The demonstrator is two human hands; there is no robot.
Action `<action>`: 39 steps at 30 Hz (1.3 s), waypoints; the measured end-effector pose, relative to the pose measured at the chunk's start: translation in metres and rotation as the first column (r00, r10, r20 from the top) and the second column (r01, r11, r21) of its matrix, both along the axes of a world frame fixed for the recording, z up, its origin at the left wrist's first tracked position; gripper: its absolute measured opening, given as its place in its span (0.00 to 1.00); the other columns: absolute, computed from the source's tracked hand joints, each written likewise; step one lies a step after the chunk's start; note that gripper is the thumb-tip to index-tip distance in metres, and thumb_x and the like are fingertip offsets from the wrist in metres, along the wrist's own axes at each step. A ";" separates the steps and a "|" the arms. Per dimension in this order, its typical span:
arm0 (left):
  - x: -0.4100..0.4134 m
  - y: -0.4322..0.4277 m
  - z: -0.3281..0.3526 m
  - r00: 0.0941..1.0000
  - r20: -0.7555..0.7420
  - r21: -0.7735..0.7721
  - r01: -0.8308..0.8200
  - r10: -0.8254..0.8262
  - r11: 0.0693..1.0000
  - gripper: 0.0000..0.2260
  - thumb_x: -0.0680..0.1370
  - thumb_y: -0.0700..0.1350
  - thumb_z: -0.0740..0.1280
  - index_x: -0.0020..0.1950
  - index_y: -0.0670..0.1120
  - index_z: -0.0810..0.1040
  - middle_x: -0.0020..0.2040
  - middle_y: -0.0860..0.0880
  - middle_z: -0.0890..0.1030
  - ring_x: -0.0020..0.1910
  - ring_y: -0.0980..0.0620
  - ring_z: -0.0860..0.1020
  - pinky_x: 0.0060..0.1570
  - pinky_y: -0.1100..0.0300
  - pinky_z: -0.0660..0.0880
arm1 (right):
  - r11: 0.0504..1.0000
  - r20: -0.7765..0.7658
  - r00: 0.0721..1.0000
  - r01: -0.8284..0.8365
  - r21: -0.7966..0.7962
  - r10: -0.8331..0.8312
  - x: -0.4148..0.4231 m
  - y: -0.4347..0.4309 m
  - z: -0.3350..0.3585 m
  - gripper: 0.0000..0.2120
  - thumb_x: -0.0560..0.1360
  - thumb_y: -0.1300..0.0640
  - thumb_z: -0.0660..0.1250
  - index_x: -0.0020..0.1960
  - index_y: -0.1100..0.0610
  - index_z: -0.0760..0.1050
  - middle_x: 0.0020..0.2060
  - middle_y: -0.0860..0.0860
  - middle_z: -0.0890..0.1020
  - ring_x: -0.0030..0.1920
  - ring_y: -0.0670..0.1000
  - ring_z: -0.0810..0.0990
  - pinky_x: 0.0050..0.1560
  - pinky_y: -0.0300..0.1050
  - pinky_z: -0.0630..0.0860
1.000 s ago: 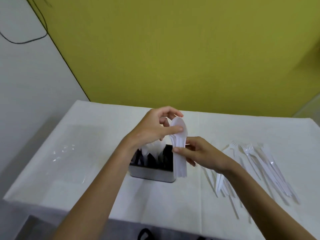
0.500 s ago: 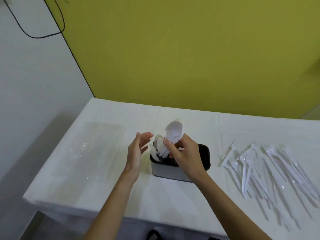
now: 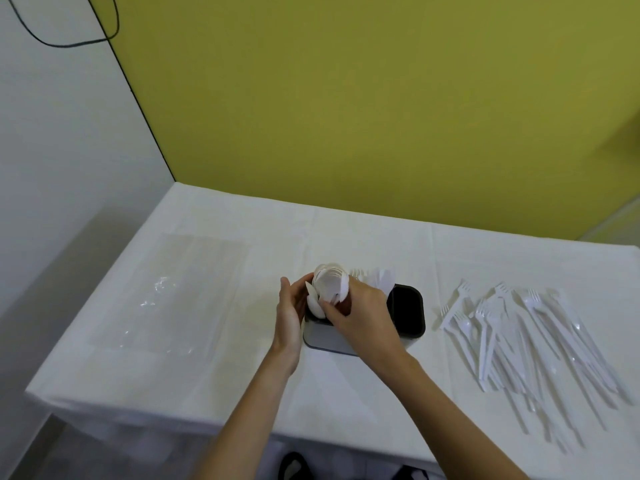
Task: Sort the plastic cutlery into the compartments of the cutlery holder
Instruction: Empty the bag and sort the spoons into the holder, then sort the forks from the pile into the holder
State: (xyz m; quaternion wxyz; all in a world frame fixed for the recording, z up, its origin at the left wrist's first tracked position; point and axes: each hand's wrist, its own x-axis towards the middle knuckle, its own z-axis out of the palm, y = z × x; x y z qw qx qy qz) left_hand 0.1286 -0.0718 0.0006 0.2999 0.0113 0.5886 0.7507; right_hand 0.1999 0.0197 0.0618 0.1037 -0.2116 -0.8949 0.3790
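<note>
A grey cutlery holder (image 3: 329, 341) with a black inner rim stands mid-table. White plastic spoons (image 3: 329, 284) stand bowls-up in its left compartment, and knives or forks (image 3: 379, 276) poke up behind. Its right compartment (image 3: 407, 311) looks dark and empty. My right hand (image 3: 360, 311) reaches over the holder and pinches the bunch of spoons low on their handles. My left hand (image 3: 291, 311) lies flat-fingered against the holder's left side, beside the spoons. A heap of white forks (image 3: 512, 334) lies on the table to the right.
The table wears a white cloth (image 3: 225, 375). A clear plastic bag (image 3: 166, 292) lies flat on its left part. A yellow wall stands right behind the table, a white wall with a black cable at the left. The table's near edge is close below my arms.
My right hand has lowered the bunch of spoons into the holder's left compartment. My left hand has moved in against the holder's side.
</note>
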 end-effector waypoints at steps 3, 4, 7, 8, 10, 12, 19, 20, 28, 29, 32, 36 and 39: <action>-0.003 -0.002 -0.002 1.000 0.001 0.013 0.019 -0.019 1.000 0.29 0.83 0.58 0.42 0.64 0.46 0.77 0.59 0.49 0.82 0.61 0.55 0.78 0.58 0.61 0.72 | 0.998 0.061 0.998 -0.038 0.043 0.035 0.002 0.007 0.009 0.12 0.74 0.50 0.69 0.50 0.58 0.72 0.36 0.48 0.79 0.38 0.49 0.78 0.38 0.38 0.72; -0.004 -0.004 -0.003 1.000 0.001 0.017 0.031 -0.031 0.999 0.29 0.83 0.58 0.41 0.65 0.45 0.76 0.60 0.48 0.82 0.62 0.54 0.77 0.60 0.60 0.72 | 0.997 0.043 0.998 -0.041 0.062 0.038 0.005 0.008 0.012 0.13 0.74 0.50 0.69 0.51 0.57 0.72 0.36 0.48 0.79 0.38 0.49 0.78 0.38 0.39 0.73; -0.006 -0.007 -0.005 0.999 0.022 0.036 0.043 -0.044 0.998 0.31 0.82 0.60 0.41 0.67 0.44 0.75 0.61 0.47 0.81 0.63 0.53 0.77 0.61 0.59 0.71 | 0.989 -0.028 0.998 -0.056 0.137 0.061 0.012 0.008 0.015 0.17 0.74 0.49 0.69 0.58 0.54 0.70 0.43 0.43 0.73 0.42 0.45 0.73 0.37 0.35 0.70; -0.007 -0.007 -0.006 0.999 0.024 0.038 0.043 -0.044 0.998 0.31 0.82 0.60 0.41 0.67 0.44 0.75 0.61 0.47 0.81 0.63 0.52 0.76 0.62 0.59 0.71 | 0.986 -0.043 0.996 -0.067 0.155 0.074 0.013 0.007 0.015 0.20 0.74 0.48 0.69 0.62 0.52 0.69 0.46 0.42 0.70 0.44 0.44 0.71 0.36 0.33 0.69; -0.008 -0.008 -0.007 0.999 0.029 0.036 0.046 -0.047 0.998 0.31 0.82 0.60 0.40 0.66 0.44 0.75 0.61 0.47 0.81 0.64 0.51 0.76 0.64 0.56 0.70 | 0.980 -0.053 0.995 -0.078 0.181 0.089 0.013 0.005 0.013 0.26 0.73 0.46 0.68 0.67 0.51 0.65 0.50 0.41 0.68 0.48 0.43 0.70 0.37 0.31 0.67; -0.009 -0.009 -0.007 0.998 0.030 0.030 0.053 -0.054 0.998 0.32 0.82 0.60 0.40 0.66 0.45 0.76 0.60 0.47 0.81 0.64 0.51 0.76 0.65 0.55 0.70 | 0.979 -0.054 0.996 -0.066 0.192 0.078 0.012 0.004 0.010 0.31 0.72 0.43 0.69 0.70 0.53 0.63 0.57 0.44 0.70 0.56 0.46 0.71 0.44 0.32 0.69; -0.010 -0.011 -0.009 0.997 0.016 0.022 0.081 -0.082 0.996 0.34 0.81 0.63 0.39 0.67 0.43 0.75 0.62 0.45 0.80 0.65 0.48 0.75 0.64 0.53 0.70 | 0.935 -0.113 0.959 -0.220 0.278 0.260 -0.001 -0.006 0.015 0.27 0.81 0.54 0.55 0.77 0.54 0.51 0.77 0.50 0.55 0.76 0.46 0.55 0.72 0.35 0.54; -0.011 -0.011 -0.010 0.996 0.019 0.023 0.083 -0.084 0.996 0.35 0.81 0.63 0.39 0.67 0.43 0.75 0.62 0.45 0.80 0.65 0.48 0.75 0.64 0.53 0.69 | 0.903 -0.079 0.955 -0.241 0.355 0.286 -0.004 -0.007 0.010 0.24 0.81 0.55 0.51 0.76 0.58 0.54 0.76 0.53 0.58 0.76 0.50 0.57 0.74 0.40 0.56; -0.010 -0.012 -0.007 0.995 0.028 0.071 0.091 -0.093 0.993 0.34 0.81 0.62 0.38 0.68 0.44 0.74 0.63 0.48 0.79 0.66 0.50 0.75 0.66 0.54 0.68 | 0.779 0.025 0.963 -0.233 0.582 0.270 0.007 -0.010 -0.022 0.23 0.79 0.57 0.49 0.72 0.63 0.57 0.72 0.59 0.66 0.73 0.56 0.65 0.71 0.56 0.63; -0.009 -0.012 -0.008 0.996 0.029 0.078 0.085 -0.088 0.993 0.34 0.81 0.62 0.38 0.68 0.45 0.74 0.64 0.48 0.79 0.66 0.50 0.74 0.67 0.53 0.67 | 0.769 0.035 0.963 -0.237 0.593 0.269 0.008 -0.012 -0.024 0.22 0.80 0.57 0.47 0.72 0.63 0.58 0.73 0.59 0.66 0.73 0.57 0.64 0.71 0.57 0.63; -0.005 -0.010 -0.008 0.996 0.064 0.106 0.058 -0.065 0.993 0.33 0.80 0.63 0.40 0.70 0.46 0.72 0.66 0.49 0.77 0.67 0.52 0.74 0.70 0.50 0.65 | 0.785 0.045 0.968 -0.225 0.577 0.245 0.006 -0.014 -0.024 0.23 0.82 0.51 0.43 0.72 0.62 0.59 0.73 0.59 0.65 0.74 0.56 0.64 0.71 0.57 0.63; 0.002 -0.007 -0.005 0.996 0.068 0.122 0.057 -0.065 0.991 0.33 0.80 0.64 0.40 0.70 0.47 0.71 0.66 0.49 0.77 0.66 0.51 0.74 0.68 0.52 0.67 | 0.784 0.067 0.965 -0.246 0.570 0.254 0.007 -0.012 -0.025 0.26 0.80 0.49 0.49 0.73 0.62 0.57 0.74 0.57 0.63 0.75 0.56 0.61 0.72 0.57 0.60; 0.005 -0.006 -0.002 0.997 0.040 0.127 0.068 -0.073 0.990 0.33 0.80 0.63 0.39 0.70 0.46 0.72 0.66 0.47 0.78 0.66 0.50 0.75 0.68 0.53 0.68 | 0.773 0.091 0.961 -0.265 0.576 0.261 0.008 -0.011 -0.027 0.27 0.80 0.49 0.50 0.74 0.62 0.57 0.75 0.57 0.62 0.75 0.55 0.59 0.73 0.56 0.59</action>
